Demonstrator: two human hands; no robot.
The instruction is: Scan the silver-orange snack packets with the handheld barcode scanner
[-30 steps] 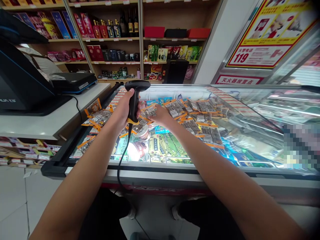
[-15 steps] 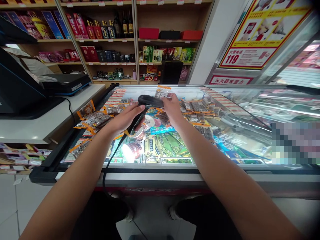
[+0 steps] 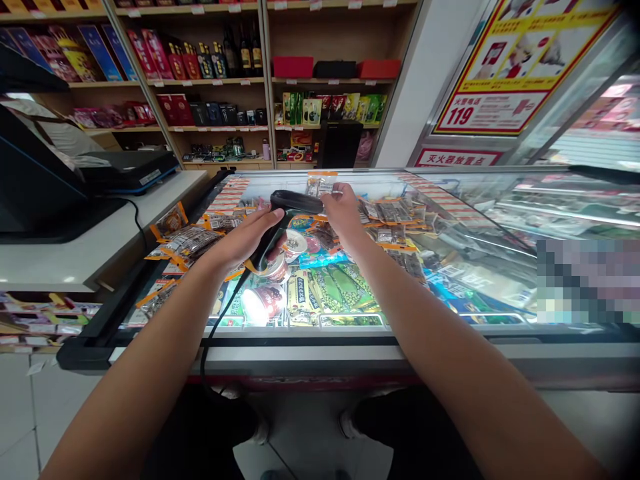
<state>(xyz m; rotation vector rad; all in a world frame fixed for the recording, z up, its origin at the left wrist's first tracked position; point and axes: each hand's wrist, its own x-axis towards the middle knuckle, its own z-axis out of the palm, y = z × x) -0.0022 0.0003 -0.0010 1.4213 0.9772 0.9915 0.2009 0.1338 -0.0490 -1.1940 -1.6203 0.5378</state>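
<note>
Freezer top [image 3: 480, 247], left hand [image 3: 245, 237] scanner [image 3: 295, 200], right hand [image 3: 345, 213] packet [image 3: 320, 185]

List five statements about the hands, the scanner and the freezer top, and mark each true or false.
1. The left hand grips the barcode scanner by its handle. True.
2. The right hand is empty. False: it holds a snack packet at the scanner's head.
3. The scanner is cordless. False: a black cable hangs from its handle.
4. Orange-edged packets lie on the freezer's glass lid. True.
5. The shelves behind are bare. False: they hold boxes and bottles.
</note>
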